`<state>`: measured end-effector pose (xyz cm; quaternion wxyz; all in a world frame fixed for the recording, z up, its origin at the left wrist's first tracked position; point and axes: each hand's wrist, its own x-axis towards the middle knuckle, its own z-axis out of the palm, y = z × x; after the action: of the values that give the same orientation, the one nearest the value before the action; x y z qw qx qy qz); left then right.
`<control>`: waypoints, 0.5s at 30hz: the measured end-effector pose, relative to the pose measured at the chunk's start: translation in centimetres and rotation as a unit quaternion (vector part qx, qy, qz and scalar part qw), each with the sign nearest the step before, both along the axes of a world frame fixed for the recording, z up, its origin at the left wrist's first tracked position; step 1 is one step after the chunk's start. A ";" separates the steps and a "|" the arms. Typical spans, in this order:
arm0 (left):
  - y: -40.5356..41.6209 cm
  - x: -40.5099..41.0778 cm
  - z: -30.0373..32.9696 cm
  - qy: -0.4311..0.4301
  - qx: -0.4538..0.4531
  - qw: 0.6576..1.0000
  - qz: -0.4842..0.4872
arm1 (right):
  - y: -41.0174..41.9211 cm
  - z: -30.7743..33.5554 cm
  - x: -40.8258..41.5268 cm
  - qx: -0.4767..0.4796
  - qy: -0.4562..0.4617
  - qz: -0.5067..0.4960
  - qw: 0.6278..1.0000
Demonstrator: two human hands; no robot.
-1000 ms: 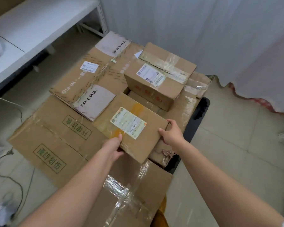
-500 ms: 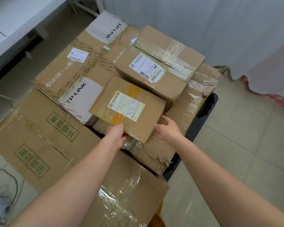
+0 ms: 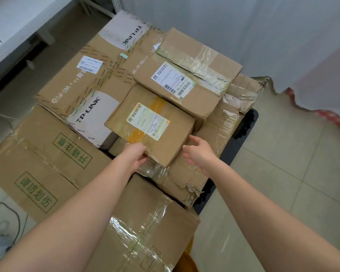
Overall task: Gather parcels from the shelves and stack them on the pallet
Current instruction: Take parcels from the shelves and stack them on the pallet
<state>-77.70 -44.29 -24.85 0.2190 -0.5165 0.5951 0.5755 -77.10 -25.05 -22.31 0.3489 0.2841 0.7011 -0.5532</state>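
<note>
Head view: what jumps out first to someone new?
The small parcel with the yellow tape stripe, centre, on top of the stack; the left hand grips its near edge, while the right hand is open just off its right corner. Behind it sits a bigger labelled box, and to the left a flat TP-LINK carton.

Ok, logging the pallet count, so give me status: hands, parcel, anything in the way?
Left hand grips the small parcel at its near edge. Right hand open, just off its corner. Parcel sits on the stack, against the barcode-label box. Nothing blocking.
</note>
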 end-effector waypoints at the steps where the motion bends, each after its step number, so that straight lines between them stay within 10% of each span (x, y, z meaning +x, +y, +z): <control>1: -0.1 0.0 0.3 -0.003 -0.001 1.000 -0.004 | 0.0 0.2 0.2 0.001 0.001 -0.005 1.000; 15: -3.0 3.8 11.4 0.058 0.029 0.997 -0.032 | -2.1 8.8 4.6 0.024 0.047 -0.057 0.997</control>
<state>-73.86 -47.26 -13.46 0.2173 -0.4561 0.6059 0.6146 -72.54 -27.15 -13.56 0.2769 0.3056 0.7123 -0.5680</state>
